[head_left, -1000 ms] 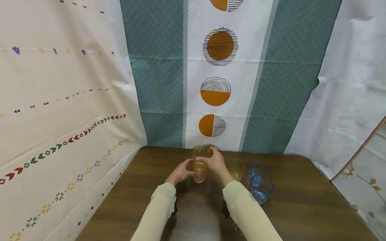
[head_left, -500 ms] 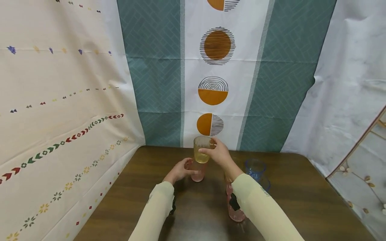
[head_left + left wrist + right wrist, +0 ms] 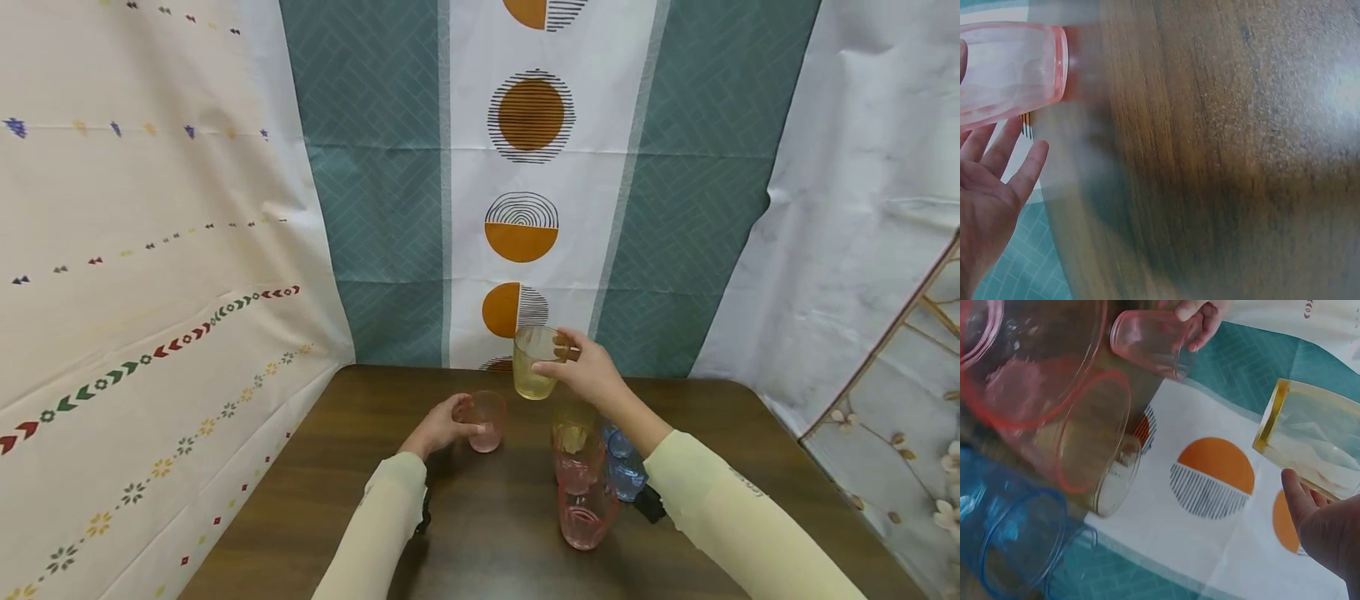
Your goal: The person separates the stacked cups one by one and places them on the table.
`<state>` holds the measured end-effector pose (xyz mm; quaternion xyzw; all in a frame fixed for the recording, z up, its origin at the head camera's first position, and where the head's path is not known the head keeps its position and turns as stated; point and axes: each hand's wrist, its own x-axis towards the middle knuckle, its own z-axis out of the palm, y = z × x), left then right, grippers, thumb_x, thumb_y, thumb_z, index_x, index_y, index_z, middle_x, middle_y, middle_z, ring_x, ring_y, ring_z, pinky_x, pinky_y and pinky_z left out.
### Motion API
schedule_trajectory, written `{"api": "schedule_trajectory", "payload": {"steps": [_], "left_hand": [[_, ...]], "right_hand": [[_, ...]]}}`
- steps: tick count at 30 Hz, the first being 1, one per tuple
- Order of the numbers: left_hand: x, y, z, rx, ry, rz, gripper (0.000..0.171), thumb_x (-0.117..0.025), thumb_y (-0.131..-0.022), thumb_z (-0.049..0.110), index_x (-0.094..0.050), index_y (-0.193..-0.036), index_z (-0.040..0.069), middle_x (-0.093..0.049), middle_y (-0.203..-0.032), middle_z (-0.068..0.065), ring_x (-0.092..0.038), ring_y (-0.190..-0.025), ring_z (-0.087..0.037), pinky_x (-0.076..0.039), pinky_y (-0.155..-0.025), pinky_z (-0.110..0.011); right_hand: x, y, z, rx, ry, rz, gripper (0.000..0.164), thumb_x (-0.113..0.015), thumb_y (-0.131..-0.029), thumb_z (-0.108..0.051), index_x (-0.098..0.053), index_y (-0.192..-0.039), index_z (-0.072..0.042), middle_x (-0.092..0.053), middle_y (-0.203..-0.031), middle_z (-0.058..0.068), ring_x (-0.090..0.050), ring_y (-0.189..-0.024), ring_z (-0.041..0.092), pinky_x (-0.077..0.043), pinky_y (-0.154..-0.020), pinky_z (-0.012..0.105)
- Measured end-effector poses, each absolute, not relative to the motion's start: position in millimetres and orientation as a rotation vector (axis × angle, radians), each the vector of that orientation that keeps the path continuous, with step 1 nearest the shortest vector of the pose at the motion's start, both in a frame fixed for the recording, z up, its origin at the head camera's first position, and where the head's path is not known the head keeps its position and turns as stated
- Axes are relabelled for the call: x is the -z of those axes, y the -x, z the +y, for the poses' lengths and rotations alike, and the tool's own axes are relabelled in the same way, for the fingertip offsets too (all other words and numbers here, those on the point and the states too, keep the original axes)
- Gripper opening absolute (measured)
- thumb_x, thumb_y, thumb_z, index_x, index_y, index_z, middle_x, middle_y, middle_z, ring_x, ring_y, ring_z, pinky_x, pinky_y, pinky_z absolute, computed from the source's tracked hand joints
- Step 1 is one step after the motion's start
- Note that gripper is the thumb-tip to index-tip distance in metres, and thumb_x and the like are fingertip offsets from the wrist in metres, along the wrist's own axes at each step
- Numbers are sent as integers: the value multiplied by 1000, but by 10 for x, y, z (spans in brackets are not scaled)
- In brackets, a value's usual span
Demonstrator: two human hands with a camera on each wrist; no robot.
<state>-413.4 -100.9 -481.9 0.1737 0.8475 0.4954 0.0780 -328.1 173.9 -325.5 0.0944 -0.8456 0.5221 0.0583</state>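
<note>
In the head view my left hand [image 3: 438,428] holds a clear pink glass [image 3: 489,417] that stands upright on the table, thumb and fingers about its left side. The left wrist view shows the same pink glass [image 3: 1013,72] close up, with the fingers beside its wall. Higher and to the right, my right hand [image 3: 592,373] grips a yellow glass [image 3: 529,371] between thumb and fingers, well clear of the table. From the right wrist, the yellow glass [image 3: 1316,434] appears with its thick base towards the middle of the view.
Just right of centre stand two pink glasses [image 3: 585,523] in a row with a yellow glass [image 3: 573,427] behind them. Two blue glasses [image 3: 626,479] are beside these, partly behind my right forearm. The brown wooden table [image 3: 480,533] ends at hanging cloths [image 3: 390,317].
My right hand has lifted the yellow glass up out of the pink one and carried it to the right. The left hand has stayed with the pink glass at about the same place.
</note>
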Motion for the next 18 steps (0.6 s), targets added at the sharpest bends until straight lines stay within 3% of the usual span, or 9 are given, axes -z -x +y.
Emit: {"api": "schedule_trajectory", "payload": {"steps": [10,18], "left_hand": [[4839,4092,-1033,-1494,-421,2530,81,-81,-82,34,-42,-148,10,-46,-150,-10,-39,-140,-31,-32,-113,-52],[4801,4099,-963,-1498,-433,2532,81,-82,-82,31,-41,-148,7,-47,-149,-12,-39,-140,-33,-32,-113,-53]], "right_hand": [[3224,2959,2204,-1556,-334,-2523,94,-80,-83,-41,-30,-155,-7,-45,-149,15,-43,-136,34,-45,-103,51],[3306,2686,2583,-1482,-302,-2568,95,-79,-84,-42,-27,-155,-6,-43,-151,16,-43,-137,34,-46,-101,53]]}}
